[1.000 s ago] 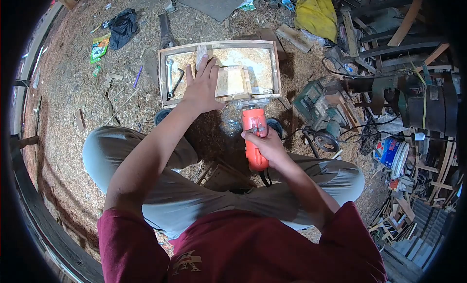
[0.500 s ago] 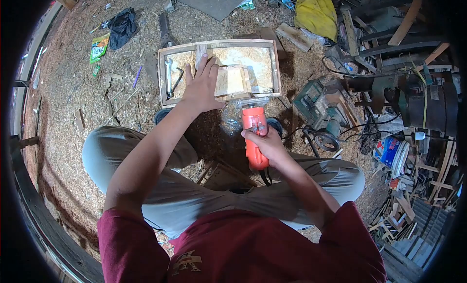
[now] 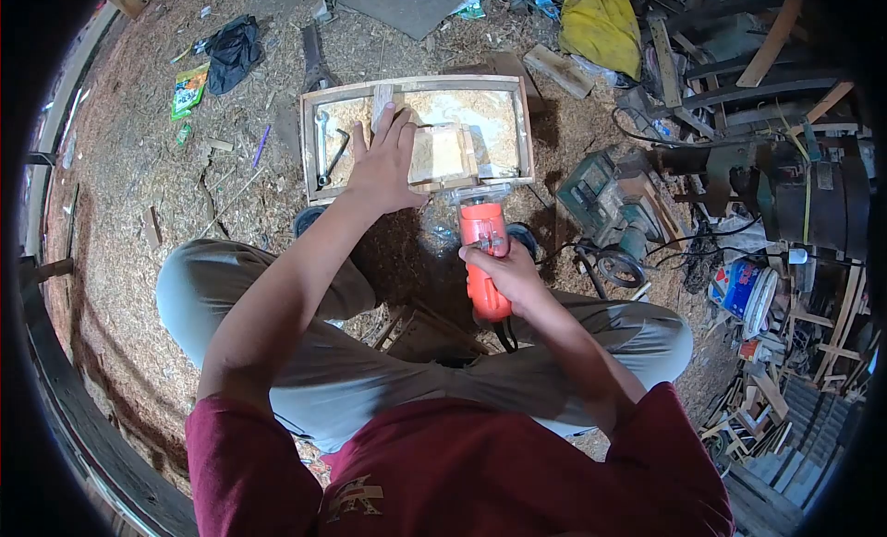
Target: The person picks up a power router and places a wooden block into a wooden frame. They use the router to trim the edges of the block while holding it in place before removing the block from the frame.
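Note:
My right hand [image 3: 505, 274] is wrapped round the body of an orange trim router [image 3: 483, 225], a corded tool with a clear base at its far end. That base is against the near rim of a shallow wooden tray [image 3: 416, 83], beside a small wooden frame or block [image 3: 443, 156] lying in the tray. My left hand [image 3: 377, 168] lies with fingers spread over the tray's left half, its fingertips by a pale wood strip [image 3: 382, 96]. Left of it, a wrench [image 3: 321, 135] and a black hex key [image 3: 335, 158] rest in the tray. My left palm hides part of the wood beneath.
Sawdust covers the ground. To the right stand a green machine [image 3: 591, 186], cables, a white bucket [image 3: 759, 297] and piled wood scraps. A yellow cloth or bag [image 3: 601, 31], a wood offcut [image 3: 559, 71] and a black plastic bag [image 3: 231, 55] lie farther off.

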The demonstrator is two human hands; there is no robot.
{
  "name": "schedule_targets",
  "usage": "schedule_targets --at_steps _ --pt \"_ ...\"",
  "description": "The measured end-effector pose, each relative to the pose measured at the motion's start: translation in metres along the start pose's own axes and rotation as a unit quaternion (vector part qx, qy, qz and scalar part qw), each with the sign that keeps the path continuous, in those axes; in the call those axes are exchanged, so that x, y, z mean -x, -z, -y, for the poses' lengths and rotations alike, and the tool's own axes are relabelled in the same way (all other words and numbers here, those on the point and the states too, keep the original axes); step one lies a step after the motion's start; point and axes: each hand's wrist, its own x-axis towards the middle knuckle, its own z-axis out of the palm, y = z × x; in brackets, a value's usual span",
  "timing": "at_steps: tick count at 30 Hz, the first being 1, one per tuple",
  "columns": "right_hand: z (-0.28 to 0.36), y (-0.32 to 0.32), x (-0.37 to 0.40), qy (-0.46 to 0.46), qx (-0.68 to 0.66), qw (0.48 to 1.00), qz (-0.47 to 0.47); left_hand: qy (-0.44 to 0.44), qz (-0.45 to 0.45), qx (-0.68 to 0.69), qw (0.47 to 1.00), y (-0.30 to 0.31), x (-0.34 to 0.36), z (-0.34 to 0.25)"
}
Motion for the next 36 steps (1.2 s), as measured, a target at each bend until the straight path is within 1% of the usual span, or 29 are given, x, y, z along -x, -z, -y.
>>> schedule_targets --at_steps 10,13,16,19,22,31,36 --pt "0.007 0.000 0.004 -0.019 -0.020 0.999 0.015 0.007 0.015 0.002 1.000 0.005 0.000 -0.002" --pt "0.007 -0.001 0.004 -0.024 -0.017 1.000 0.007 -0.003 -0.019 0.001 1.000 -0.003 0.000 0.000" --pt "0.007 0.000 0.004 -0.027 -0.013 1.000 0.008 -0.002 -0.012 -0.001 1.000 -0.001 0.000 0.000" --pt "0.005 0.001 0.003 -0.012 -0.019 0.999 0.022 -0.003 -0.008 0.001 1.000 -0.001 0.000 0.000" --pt "0.000 0.001 0.001 0.014 -0.014 1.000 0.012 -0.001 -0.006 -0.003 1.000 -0.002 0.000 0.000" --pt "-0.005 0.003 -0.002 0.010 -0.012 1.000 0.009 0.002 0.000 0.001 1.000 -0.001 -0.001 0.000" --pt "0.003 0.001 0.000 -0.007 -0.012 1.000 0.015 0.002 0.015 -0.002 1.000 0.004 0.000 -0.001"
